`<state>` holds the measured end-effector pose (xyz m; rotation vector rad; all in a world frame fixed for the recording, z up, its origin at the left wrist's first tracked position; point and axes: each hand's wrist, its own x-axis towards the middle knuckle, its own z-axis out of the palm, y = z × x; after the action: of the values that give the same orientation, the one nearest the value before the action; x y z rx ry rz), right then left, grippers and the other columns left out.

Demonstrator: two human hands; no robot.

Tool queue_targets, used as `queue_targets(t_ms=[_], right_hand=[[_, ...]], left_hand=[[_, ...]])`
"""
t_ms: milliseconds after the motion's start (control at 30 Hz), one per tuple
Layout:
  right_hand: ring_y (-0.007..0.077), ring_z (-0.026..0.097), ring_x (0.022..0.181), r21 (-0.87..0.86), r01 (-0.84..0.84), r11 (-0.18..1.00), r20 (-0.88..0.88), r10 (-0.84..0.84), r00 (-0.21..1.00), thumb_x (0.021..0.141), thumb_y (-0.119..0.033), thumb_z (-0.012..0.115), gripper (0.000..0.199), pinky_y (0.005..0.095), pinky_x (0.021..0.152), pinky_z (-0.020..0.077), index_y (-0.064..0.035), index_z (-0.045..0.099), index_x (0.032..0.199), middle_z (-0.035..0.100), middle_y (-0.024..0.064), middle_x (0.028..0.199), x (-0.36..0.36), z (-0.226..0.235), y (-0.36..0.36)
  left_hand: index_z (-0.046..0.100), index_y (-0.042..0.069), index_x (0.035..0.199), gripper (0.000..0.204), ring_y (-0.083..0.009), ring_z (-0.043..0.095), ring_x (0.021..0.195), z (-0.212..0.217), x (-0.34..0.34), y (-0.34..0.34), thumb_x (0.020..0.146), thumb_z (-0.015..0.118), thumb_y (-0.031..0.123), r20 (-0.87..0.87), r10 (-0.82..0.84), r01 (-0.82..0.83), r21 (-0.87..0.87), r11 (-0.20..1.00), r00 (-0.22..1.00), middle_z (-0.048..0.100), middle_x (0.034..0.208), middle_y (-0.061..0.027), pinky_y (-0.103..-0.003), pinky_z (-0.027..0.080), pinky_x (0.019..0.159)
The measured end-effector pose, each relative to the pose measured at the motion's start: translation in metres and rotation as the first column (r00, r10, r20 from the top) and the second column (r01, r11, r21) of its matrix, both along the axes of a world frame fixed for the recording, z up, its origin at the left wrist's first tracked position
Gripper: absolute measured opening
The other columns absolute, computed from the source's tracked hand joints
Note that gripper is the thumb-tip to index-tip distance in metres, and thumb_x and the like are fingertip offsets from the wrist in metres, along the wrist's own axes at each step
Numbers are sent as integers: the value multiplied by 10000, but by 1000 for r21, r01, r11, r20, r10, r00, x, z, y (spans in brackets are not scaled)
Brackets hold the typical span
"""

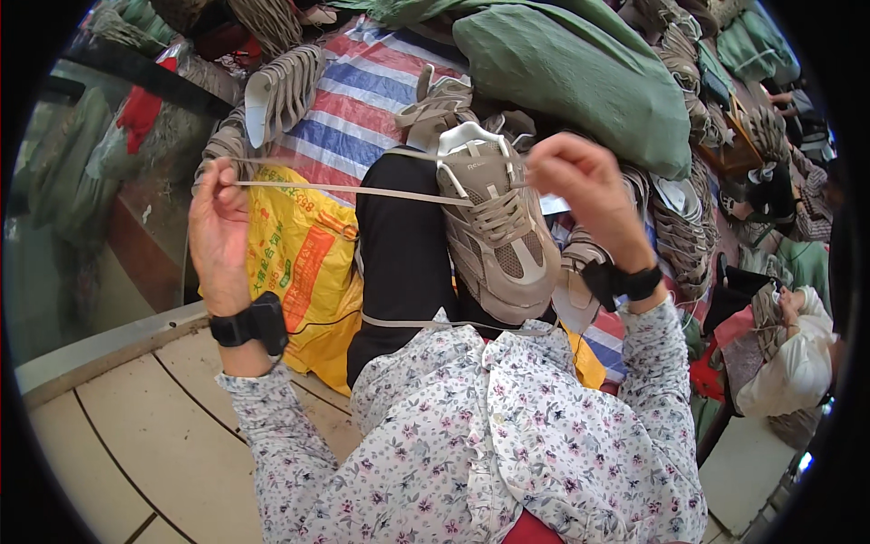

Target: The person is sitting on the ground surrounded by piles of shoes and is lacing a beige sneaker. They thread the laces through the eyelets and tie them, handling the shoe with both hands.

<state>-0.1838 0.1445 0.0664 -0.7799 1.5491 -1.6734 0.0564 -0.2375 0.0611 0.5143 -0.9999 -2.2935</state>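
A taupe sneaker [489, 227] with mesh panels rests on my lap, its toe toward me, laces threaded through the front eyelets. My left hand [220, 204] is raised left of it, fingers pinched on a flat beige shoelace [349, 189]. That lace runs taut across to the sneaker's tongue area. A second, blurred strand stretches from near the same hand toward the sneaker's collar. My right hand [584, 186] is held just right of the sneaker, fingers curled together and a little blurred. Whatever it grips is hidden.
A yellow plastic sack [304, 263] lies by my left leg. Ahead are a striped tarp [362, 82], green cloth bundles [571, 82] and more sneakers [437, 107]. Nested shoe uppers [283, 91] are stacked around. Another person [788, 349] sits at the far right.
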Motion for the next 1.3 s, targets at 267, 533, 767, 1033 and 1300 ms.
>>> queue_targets(t_ms=[267, 533, 767, 1033, 1300], right_hand=[[81, 395, 669, -360, 318, 877, 387, -170, 906, 985, -98, 569, 370, 219, 638, 372, 61, 479, 1306, 468, 5, 835, -147, 25, 128], [92, 367, 651, -208, 750, 628, 371, -659, 655, 989, -59, 560, 341, 233, 629, 356, 54, 485, 1302, 493, 11, 855, -230, 10, 312], [89, 373, 634, -237, 653, 720, 273, -596, 756, 993, -57, 547, 322, 221, 590, 357, 34, 494, 1297, 500, 15, 868, -251, -16, 394], [49, 514, 635, -39, 782, 622, -243, -765, 596, 958, -144, 640, 219, 182, 502, 386, -25, 609, 1139, 662, 31, 892, -199, -10, 286], [83, 561, 659, 70, 196, 978, -493, -137, 859, 819, -23, 711, 94, 248, 595, 453, -5, 719, 911, 639, 26, 764, -32, -44, 34]], left_hand=[[546, -69, 1216, 290, -53, 554, 697, 8, 76, -115, 997, 582, 118, 18, 225, -223, -83, 971, 974, 602, 886, -41, -171, 454, 575], [520, -71, 1278, 345, -50, 606, 722, 11, 155, -220, 985, 597, 95, 35, 383, -378, -102, 920, 923, 641, 987, -62, -167, 465, 555], [506, -78, 1307, 369, -57, 620, 745, 23, 218, -261, 987, 591, 87, 65, 517, -502, -159, 850, 854, 657, 1052, -88, -164, 483, 571], [529, -82, 1272, 329, -56, 616, 716, 40, 245, -258, 983, 580, 66, 141, 668, -605, -321, 729, 730, 680, 929, -59, -152, 480, 564], [558, -80, 1251, 301, -6, 441, 557, 22, 174, -174, 994, 555, 77, 216, 506, -419, -344, 840, 835, 544, 753, 19, -145, 373, 478]])
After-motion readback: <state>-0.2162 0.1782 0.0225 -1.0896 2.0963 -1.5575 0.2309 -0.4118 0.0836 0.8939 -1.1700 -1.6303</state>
